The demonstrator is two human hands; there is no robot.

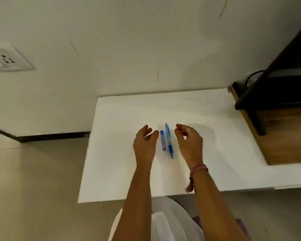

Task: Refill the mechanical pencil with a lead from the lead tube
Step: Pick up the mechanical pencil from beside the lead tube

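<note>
Blue mechanical pencil (169, 140) lying flat on the white table (215, 136), roughly mid-table, tip end toward the near edge. Small blue lead tube (163, 140) right beside it on the left, parallel, can't tell if touching. Left hand (145, 143) just left of the tube, fingers loosely curled, holding nothing. Right hand (189, 142) just right of the pencil, fingers also loosely curled and empty, ring on one finger, pink thread band (197, 169) on the wrist. Wall socket (9, 60) far off to the left, dark shelf unit (276, 94) at the right
</note>
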